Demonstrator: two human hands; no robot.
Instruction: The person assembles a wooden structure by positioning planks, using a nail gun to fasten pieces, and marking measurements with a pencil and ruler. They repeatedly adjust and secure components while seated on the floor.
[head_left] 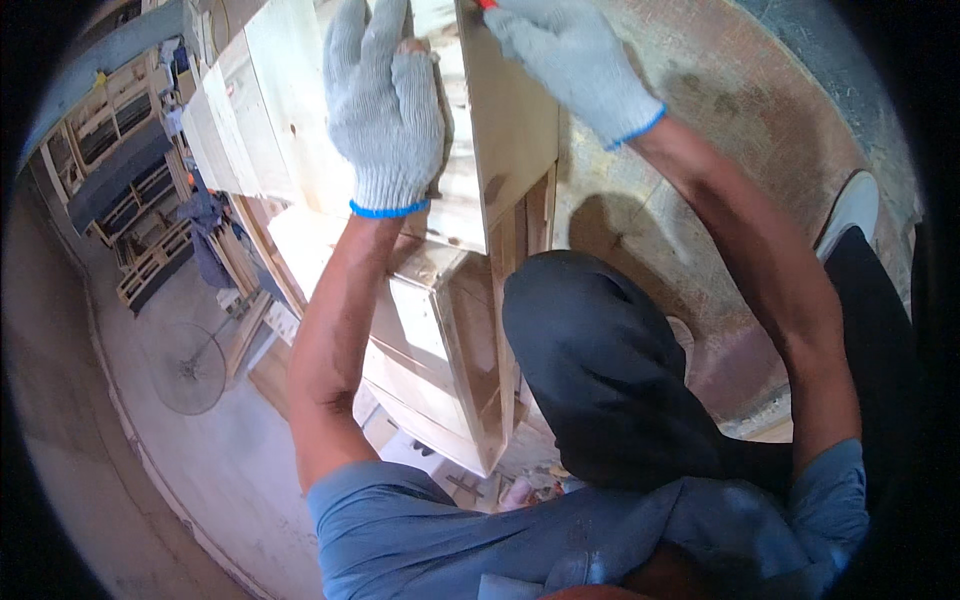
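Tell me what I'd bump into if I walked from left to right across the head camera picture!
Stacked wooden frames → the person's gloved left hand → the person's gloved right hand → a pale shoe.

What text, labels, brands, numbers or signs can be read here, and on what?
None readable.
White piece with dark marks, left of the person's left forearm: too small to tell if lettering.
Left glove, right glove, pale wooden panel: no lettering visible.
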